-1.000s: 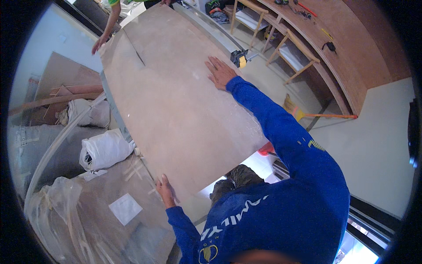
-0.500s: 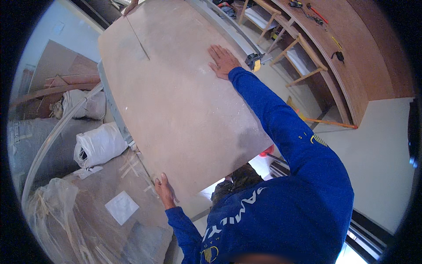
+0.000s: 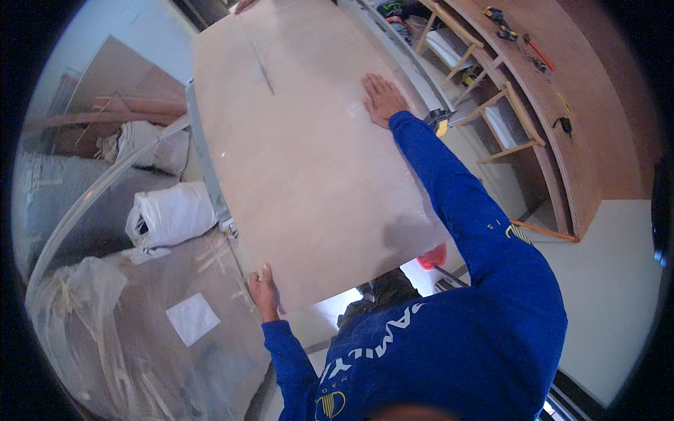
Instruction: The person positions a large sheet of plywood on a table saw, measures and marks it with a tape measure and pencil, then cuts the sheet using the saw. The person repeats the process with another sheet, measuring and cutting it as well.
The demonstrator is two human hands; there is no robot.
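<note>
A large, pale brown plywood sheet [image 3: 309, 182] spans the middle of the view, with a thin dark slit [image 3: 262, 69] running in from its far end. At its near left corner my left hand [image 3: 264, 290] grips the edge, thumb up; the fingers below are partly hidden. My right hand [image 3: 384, 102] lies flat on the sheet towards the right edge, fingers extended and palm down. Another person's hand [image 3: 243, 6] touches the far end, cut off by the top of the picture.
Left stand a grey metal table edge [image 3: 203, 158], a white plastic-wrapped bundle [image 3: 172, 214] and a plastic-covered board [image 3: 217, 365]. A black and yellow tool [image 3: 439, 121] sits by the right edge. Beyond are wooden chairs [image 3: 509, 126] and a long counter [image 3: 562, 77] with tools. A red object [image 3: 432, 257] is below.
My view has shifted, so the surroundings appear further right. The sheet seems slightly farther forward, with more of the red object showing. Both hands keep their places on it.
</note>
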